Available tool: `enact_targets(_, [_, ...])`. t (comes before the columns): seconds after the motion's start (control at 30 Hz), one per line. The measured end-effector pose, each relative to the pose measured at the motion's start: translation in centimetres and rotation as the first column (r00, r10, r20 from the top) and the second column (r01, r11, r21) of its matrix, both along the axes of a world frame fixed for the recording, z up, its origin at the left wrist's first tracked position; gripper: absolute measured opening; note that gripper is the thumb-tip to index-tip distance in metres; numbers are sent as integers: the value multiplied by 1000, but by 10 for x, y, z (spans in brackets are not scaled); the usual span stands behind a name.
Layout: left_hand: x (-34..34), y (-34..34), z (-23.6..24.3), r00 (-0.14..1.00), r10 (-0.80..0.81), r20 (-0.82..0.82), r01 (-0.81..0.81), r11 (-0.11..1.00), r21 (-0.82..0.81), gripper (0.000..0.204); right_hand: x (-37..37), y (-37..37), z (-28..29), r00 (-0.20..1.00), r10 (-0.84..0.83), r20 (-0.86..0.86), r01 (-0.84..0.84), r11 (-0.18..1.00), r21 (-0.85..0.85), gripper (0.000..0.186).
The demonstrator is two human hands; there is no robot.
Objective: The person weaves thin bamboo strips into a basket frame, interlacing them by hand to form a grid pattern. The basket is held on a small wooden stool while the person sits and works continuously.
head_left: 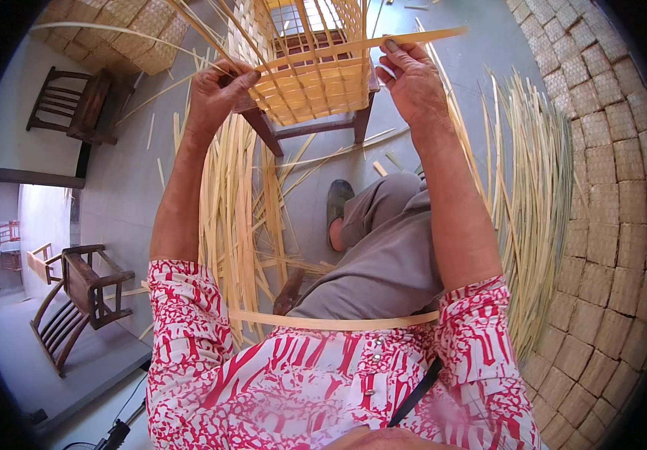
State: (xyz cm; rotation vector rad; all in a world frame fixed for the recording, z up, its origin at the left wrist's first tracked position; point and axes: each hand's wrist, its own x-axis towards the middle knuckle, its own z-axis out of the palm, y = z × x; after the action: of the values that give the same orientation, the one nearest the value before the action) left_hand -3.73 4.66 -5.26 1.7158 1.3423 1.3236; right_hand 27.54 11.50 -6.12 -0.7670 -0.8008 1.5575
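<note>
A half-woven bamboo basket [312, 94] rests tilted on a dark wooden stool [316, 129] in front of me, its upright splints sticking out past the woven part. A flat pale bamboo strip [432, 36] runs along the basket's near upper edge and out to the right. My right hand [415, 81] pinches this strip between thumb and fingers. At the basket's left corner, my left hand [217, 91] is closed, thumb against the weave, on the strip's left part and thin splints. Another bamboo strip [331, 323] lies across my lap.
Loose bamboo strips [226, 217] cover the floor below my left arm, with a greener bundle [529, 202] on the right. Stacked woven baskets [601, 202] line the right side, and more woven pieces [139, 30] stand far left. Wooden chairs [87, 289] lie at left.
</note>
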Motion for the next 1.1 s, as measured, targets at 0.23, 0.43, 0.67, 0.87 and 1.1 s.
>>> enact_targets(0.23, [0,7,13,992,-106,-67,103,993,-51,8,-7,-9,-47,967,-110,-230,109,994,-20,12])
enact_targets(0.43, [-5,14,0,984,9,-175,5,997,82,20,-7,-4,-39,971,-52,-232,61,998,30,11])
enact_targets(0.67, [22,-13,-4,853,521,19,-474,760,444,31,-12,-4,-24,978,-16,-208,18,1000,10,10])
enact_targets(0.87, [84,-3,37,918,245,-311,-77,881,467,12,-13,-14,-19,988,-14,-156,15,1000,7,9])
enact_targets(1.1, [86,8,47,843,217,-493,-2,917,399,10,-15,-34,-1,947,-126,294,86,986,144,11])
